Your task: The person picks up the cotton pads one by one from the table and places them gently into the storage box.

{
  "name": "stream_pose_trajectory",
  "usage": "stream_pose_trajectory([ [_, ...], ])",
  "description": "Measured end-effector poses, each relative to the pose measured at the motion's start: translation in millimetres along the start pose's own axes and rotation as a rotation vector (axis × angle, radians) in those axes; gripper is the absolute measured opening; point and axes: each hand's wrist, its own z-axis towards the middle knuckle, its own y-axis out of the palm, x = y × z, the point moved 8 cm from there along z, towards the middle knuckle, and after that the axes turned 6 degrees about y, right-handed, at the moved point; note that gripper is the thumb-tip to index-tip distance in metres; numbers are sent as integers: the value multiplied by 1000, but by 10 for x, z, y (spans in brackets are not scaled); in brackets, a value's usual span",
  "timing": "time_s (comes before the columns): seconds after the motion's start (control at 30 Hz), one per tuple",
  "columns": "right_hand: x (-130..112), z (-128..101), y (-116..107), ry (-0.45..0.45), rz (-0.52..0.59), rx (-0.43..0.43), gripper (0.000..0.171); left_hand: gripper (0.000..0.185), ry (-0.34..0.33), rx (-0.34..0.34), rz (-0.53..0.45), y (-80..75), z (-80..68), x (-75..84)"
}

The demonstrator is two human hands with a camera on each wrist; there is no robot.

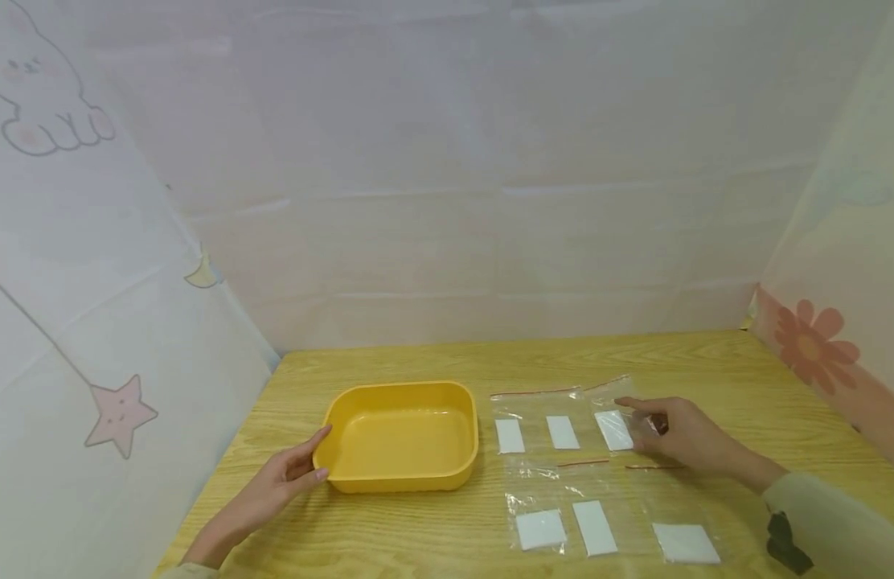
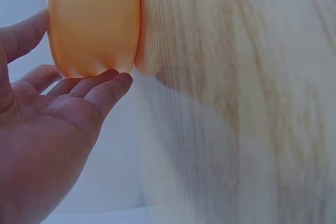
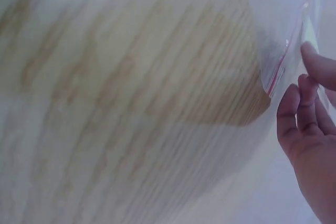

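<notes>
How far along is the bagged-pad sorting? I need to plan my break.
Nothing looks done: the yellow tub holds nothing. In hand: the right hand touches the far-right bag, while the left hand steadies the tub's side. Left: all six bags lie on the table.

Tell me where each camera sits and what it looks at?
Head: worn on the head, looking down at the table, yellow tub and small clear zip bags; both hands show.
Left wrist: beside the left hand, facing the tub's wall that its fingertips touch.
Right wrist: beside the right hand, facing a bag's red zip edge.
Shared: the head and left wrist views both show the tub.
</notes>
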Motion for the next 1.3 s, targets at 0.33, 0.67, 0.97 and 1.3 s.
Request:
stream_pose_trajectory([
  [0.33,2,-15,-70,43,231,-57,63,77,-26,6,-23,4,-4,-26],
  [0.67,-379,107,-227,132,358,-61,69,79,-4,8,-30,-5,-10,-17],
  [0.97,-974,380,-77,98,461,-82,71,79,-41,54,-11,-65,9,-35],
  [1.3,-1698,737,494,47,622,-137,66,80,-99,185,-25,-67,-26,-64],
])
